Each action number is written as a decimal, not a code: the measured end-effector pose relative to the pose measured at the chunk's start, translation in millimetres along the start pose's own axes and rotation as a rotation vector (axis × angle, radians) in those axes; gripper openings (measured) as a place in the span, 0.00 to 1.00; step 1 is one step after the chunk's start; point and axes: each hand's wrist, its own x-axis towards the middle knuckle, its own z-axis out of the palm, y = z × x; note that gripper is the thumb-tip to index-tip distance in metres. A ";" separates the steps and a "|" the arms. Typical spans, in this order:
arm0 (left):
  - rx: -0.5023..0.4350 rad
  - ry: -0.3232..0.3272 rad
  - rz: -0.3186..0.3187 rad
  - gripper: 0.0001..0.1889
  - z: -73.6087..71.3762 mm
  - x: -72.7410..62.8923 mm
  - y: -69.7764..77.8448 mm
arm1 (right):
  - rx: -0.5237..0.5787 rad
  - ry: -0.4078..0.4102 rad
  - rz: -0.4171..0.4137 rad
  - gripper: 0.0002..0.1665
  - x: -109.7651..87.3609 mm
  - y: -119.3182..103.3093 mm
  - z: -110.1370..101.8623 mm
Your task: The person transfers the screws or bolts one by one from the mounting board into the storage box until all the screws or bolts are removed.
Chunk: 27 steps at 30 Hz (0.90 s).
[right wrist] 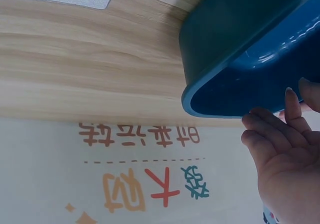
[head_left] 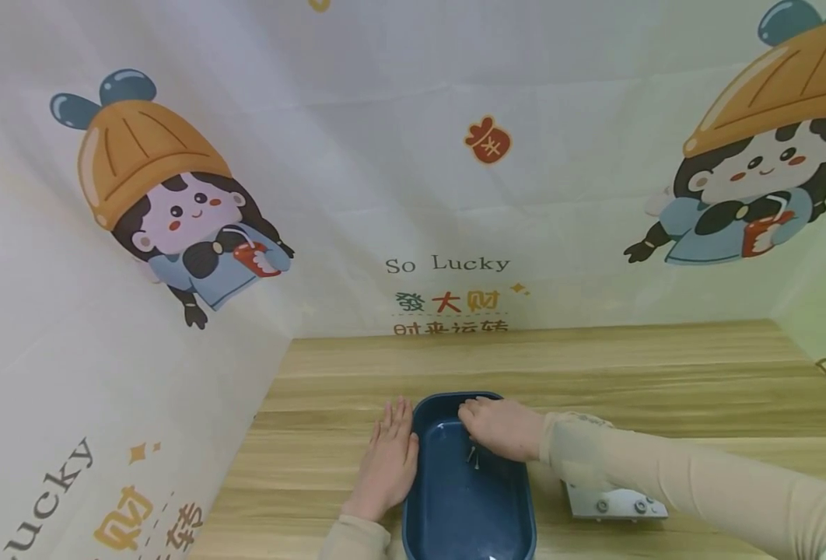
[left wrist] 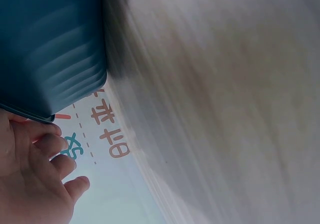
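Observation:
A deep blue rectangular basin (head_left: 470,505) with rounded corners stands on the wooden table. My left hand (head_left: 386,459) rests against its left rim, fingers extended away from me; the left wrist view shows that hand (left wrist: 35,169) beside the basin's ribbed outer wall (left wrist: 55,49). Over the far right part of the basin hangs my right hand (head_left: 500,426), palm down. In the right wrist view its fingers (right wrist: 270,129) are loosely bent near the rim, and no held thing shows. A few small screws (head_left: 473,456) lie inside the basin, just below the right hand.
To the basin's right, partly under my right forearm, sits a silver metal plate (head_left: 612,504) with bolts on it. Wood-grain tabletop (head_left: 357,373) surrounds the basin. A printed white cloth (head_left: 357,171) with cartoon figures hangs behind and at the sides.

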 end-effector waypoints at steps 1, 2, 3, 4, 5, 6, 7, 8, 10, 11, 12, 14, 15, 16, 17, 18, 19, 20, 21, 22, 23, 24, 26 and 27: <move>-0.001 0.000 -0.001 0.27 0.0 0.0 0.2 | 0.000 0.002 0.000 0.15 -0.2 0.5 0.2; -0.003 0.001 -0.002 0.27 0.0 0.0 0.4 | -0.001 0.003 0.000 0.15 -0.6 1.2 0.7; -0.006 0.002 -0.002 0.27 0.0 0.1 0.6 | -0.004 0.007 -0.004 0.15 -1.1 2.3 2.0; -0.007 0.002 -0.002 0.27 0.0 0.1 0.8 | -0.001 0.013 -0.007 0.15 -2.0 3.4 3.0; -0.008 0.002 -0.002 0.27 0.0 0.2 0.9 | 0.009 0.025 -0.009 0.14 -3.1 4.7 4.4; -0.008 0.003 -0.002 0.27 0.1 0.3 1.1 | 0.020 0.040 -0.012 0.13 -4.2 6.0 6.0; -0.008 0.003 -0.002 0.27 0.2 0.4 1.1 | 0.037 0.053 -0.013 0.12 -5.5 7.5 7.6; -0.008 0.004 -0.001 0.27 0.4 0.5 1.1 | 0.034 0.081 -0.028 0.12 -6.2 12.1 16.4; -0.006 0.003 0.000 0.27 0.6 0.5 1.1 | 0.057 0.099 -0.031 0.11 -9.1 14.6 17.6; -0.005 0.004 0.000 0.27 0.8 0.5 1.0 | 0.059 0.109 -0.032 0.11 -10.2 15.6 18.2; -0.005 0.003 -0.001 0.27 0.8 0.4 1.0 | 0.052 0.112 -0.031 0.11 -11.2 16.4 17.8; -0.006 0.003 -0.002 0.27 0.7 0.1 1.0 | 0.038 0.116 -0.020 0.11 -13.3 17.7 16.4; -0.006 0.005 -0.001 0.27 0.5 -0.1 1.1 | 0.041 0.104 -0.001 0.11 -15.0 15.2 8.4; -0.007 0.005 -0.001 0.27 0.4 -0.2 1.1 | 0.037 0.108 0.007 0.10 -15.9 15.8 7.5; -0.006 0.005 0.000 0.27 0.1 -0.5 1.3 | 0.033 0.112 0.016 0.10 -16.8 16.8 6.7; -0.006 0.004 0.000 0.27 -0.1 -0.7 1.6 | 0.043 0.110 0.029 0.10 -17.8 17.8 5.8; -0.004 0.004 0.001 0.27 -0.3 -0.9 1.7 | 0.048 0.111 0.039 0.09 -19.0 19.1 5.4; -0.004 0.003 0.002 0.27 -0.4 -1.1 1.8 | 0.059 0.115 0.047 0.09 -20.5 20.4 4.5; -0.003 0.003 0.003 0.27 -0.5 -1.4 1.9 | 0.074 0.117 0.054 0.09 -22.4 22.0 4.1; -0.003 0.002 0.003 0.27 -0.6 -1.6 2.1 | 0.093 0.120 0.059 0.09 -24.2 23.7 3.7; -0.004 0.001 0.004 0.27 -0.7 -1.7 2.2 | 0.111 0.124 0.065 0.09 -26.3 25.7 4.0; -0.004 0.001 0.003 0.27 -0.7 -1.7 2.1 | 0.129 0.129 0.070 0.10 -28.6 27.6 4.1; -0.003 0.002 0.002 0.27 -0.7 -1.7 2.0 | 0.154 0.147 0.072 0.10 -33.8 31.3 4.3; -0.002 0.002 0.001 0.27 -0.7 -1.6 1.9 | 0.171 0.148 0.077 0.10 -36.5 33.4 4.7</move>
